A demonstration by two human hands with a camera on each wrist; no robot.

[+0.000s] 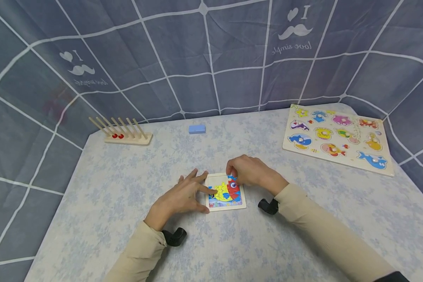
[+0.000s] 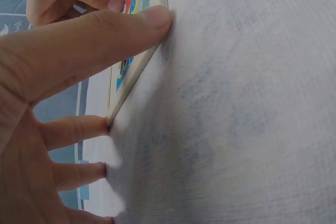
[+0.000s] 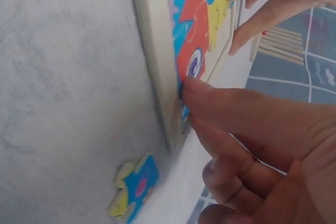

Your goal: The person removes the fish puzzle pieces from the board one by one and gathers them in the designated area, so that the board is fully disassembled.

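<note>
A small jigsaw puzzle (image 1: 224, 192) of a yellow and red fish lies in a square wooden frame (image 1: 229, 209). Spread over its left side is my left hand (image 1: 181, 197); the index fingertip touches the yellow pieces, and the thumb (image 2: 152, 18) rests at the frame's edge. My right hand (image 1: 253, 172) is at the upper right corner, thumb and index finger pinching a blue puzzle piece (image 3: 185, 113) mostly hidden beneath them. Bare wood shows along the top of the frame. In the right wrist view a loose blue and yellow puzzle piece (image 3: 139, 184) lies outside the frame.
At the back left stands a wooden peg rack (image 1: 128, 140) with two red beads. A blue block (image 1: 197, 129) lies near the back edge. To the right is a large sea-animal knob puzzle board (image 1: 338, 135). A grey curtain (image 1: 232, 90) hangs behind the table.
</note>
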